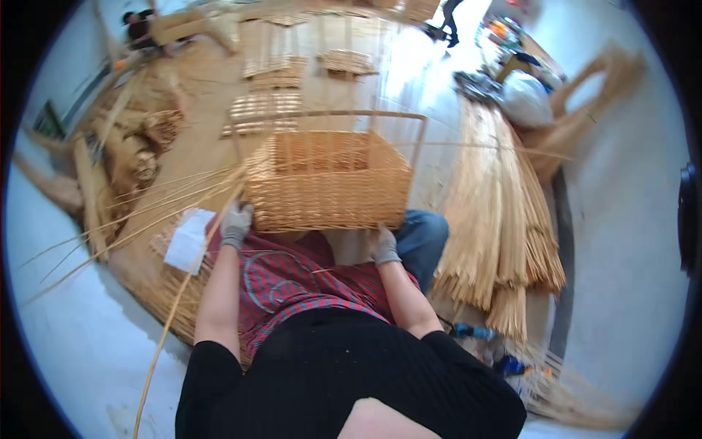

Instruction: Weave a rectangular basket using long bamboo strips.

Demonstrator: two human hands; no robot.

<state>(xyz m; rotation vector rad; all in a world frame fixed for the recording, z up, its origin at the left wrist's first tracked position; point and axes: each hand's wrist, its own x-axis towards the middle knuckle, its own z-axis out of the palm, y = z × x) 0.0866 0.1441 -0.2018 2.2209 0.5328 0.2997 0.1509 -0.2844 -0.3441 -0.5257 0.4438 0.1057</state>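
A woven wicker basket (329, 197) with upright stakes and a long rod along the top is held over my lap. My left hand (236, 219), in a grey glove, grips its lower left corner, beside long loose strands (146, 216) fanning out to the left. My right hand (382, 241), also gloved, grips under the bottom edge toward the right. A red checked apron (292, 282) covers my lap, and a white sheet (186, 245) lies to the left.
Several woven panels (263, 110) lie ahead. Bundles of pale strips (497, 241) lie right, near a blue tool (472, 331) and a white bag (526, 99). Heaped material (146, 128) lines the left. Another person (139, 33) is at the back left; a person's legs (450, 22) show at the back.
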